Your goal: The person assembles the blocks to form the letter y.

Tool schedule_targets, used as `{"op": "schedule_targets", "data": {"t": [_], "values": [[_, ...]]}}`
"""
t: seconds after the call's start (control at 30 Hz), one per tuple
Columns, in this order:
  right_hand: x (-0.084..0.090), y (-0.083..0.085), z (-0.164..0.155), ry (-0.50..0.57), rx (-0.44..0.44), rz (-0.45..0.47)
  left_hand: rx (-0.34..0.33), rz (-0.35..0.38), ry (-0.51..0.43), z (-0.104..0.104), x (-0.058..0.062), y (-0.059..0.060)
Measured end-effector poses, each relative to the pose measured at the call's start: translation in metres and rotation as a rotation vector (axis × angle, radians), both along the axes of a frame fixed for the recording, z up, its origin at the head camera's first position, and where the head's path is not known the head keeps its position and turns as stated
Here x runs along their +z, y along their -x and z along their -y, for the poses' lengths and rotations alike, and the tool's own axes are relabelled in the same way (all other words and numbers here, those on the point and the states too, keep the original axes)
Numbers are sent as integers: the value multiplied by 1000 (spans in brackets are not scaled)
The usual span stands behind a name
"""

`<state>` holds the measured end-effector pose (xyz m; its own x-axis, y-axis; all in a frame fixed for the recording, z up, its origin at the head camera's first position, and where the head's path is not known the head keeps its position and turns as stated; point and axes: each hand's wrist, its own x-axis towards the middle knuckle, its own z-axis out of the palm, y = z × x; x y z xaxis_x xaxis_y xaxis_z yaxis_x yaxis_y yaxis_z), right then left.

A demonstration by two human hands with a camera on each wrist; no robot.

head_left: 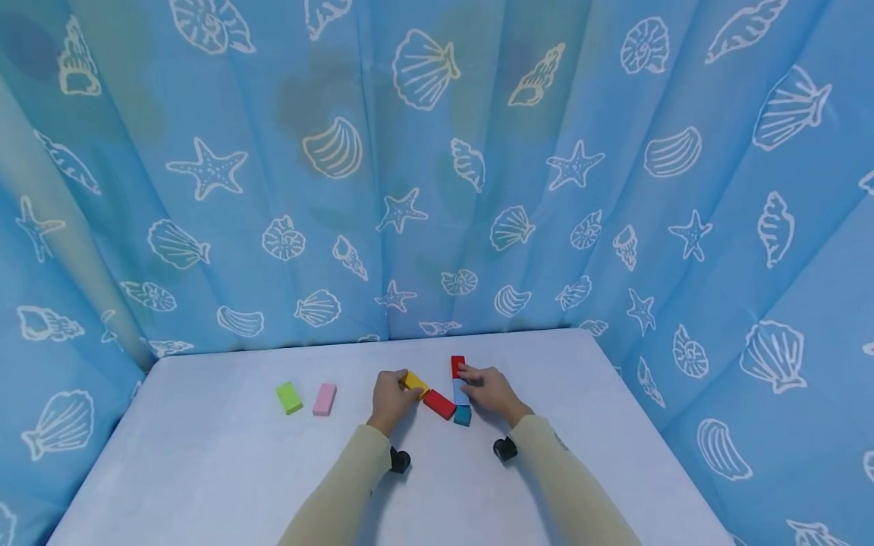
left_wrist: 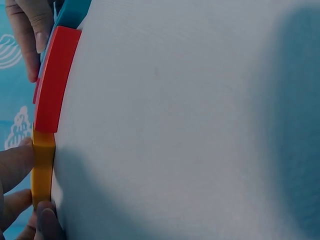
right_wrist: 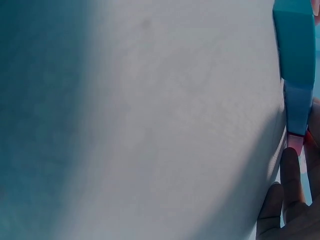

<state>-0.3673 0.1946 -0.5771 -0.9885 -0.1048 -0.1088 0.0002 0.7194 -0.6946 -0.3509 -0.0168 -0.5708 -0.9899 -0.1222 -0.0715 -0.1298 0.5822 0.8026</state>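
Note:
In the head view my left hand pinches a yellow block between thumb and fingers. A red block meets the yellow one end to end, and its other end lies beside a teal block. Beyond the teal piece runs a light blue block, then a second red block at the far end. My right hand has its fingertips around this far red block, where it adjoins the light blue one. Fingers partly hide both. In the right wrist view the teal block is nearest.
To the left on the white table lie a lime green block and a pink block, apart from each other. A blue shell-print curtain stands behind the table and along its sides.

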Motion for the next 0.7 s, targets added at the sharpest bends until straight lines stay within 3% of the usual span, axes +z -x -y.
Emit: {"op": "schedule_targets", "data": {"t": [0.7], "values": [[3,1,1,-11,-10,19,-6,7,14,-1,2,0]]}}
